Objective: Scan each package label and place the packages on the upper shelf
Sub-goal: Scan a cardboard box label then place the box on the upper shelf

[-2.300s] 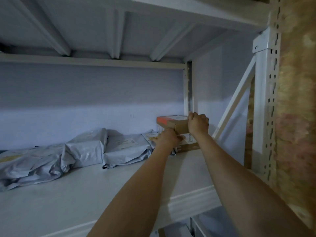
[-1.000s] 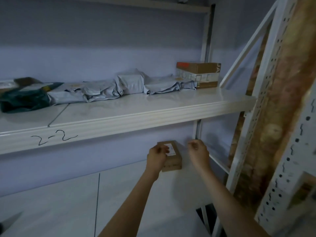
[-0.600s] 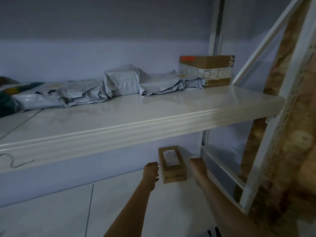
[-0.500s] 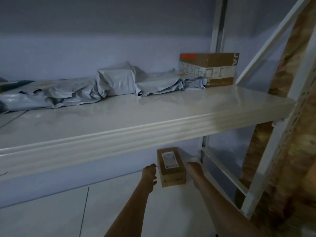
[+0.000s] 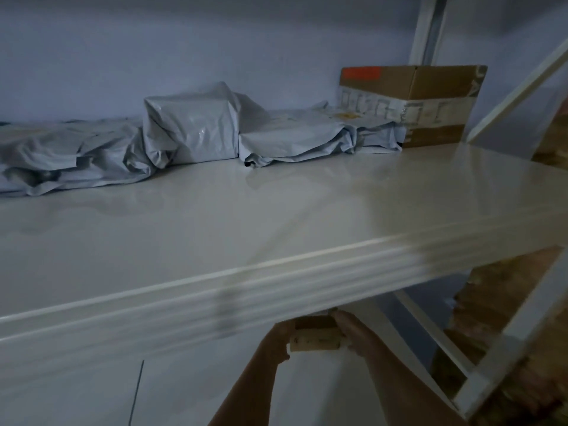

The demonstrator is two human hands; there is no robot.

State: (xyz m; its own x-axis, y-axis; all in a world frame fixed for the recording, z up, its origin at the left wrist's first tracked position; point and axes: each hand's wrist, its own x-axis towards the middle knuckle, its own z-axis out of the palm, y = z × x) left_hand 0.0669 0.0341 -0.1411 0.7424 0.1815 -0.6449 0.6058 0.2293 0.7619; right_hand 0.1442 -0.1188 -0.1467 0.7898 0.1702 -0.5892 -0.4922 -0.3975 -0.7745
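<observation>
Two hands, left hand (image 5: 278, 336) and right hand (image 5: 358, 335); one small cardboard box (image 5: 315, 336) between them; two stacked cardboard boxes (image 5: 412, 103) at the back right of the upper shelf (image 5: 276, 216); at least three grey poly mailer bags (image 5: 190, 133) in a row, left end cut off by the frame edge; two shelf levels.

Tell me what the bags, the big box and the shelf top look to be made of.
Bags: thin grey plastic film, it seems, crumpled with soft glints.
Big box: brown corrugated cardboard, matte, with pale tape round it and an orange patch.
Shelf top: smooth cream surface with a sheen that mirrors the bags; probably painted metal or laminate, hard to tell which.
</observation>
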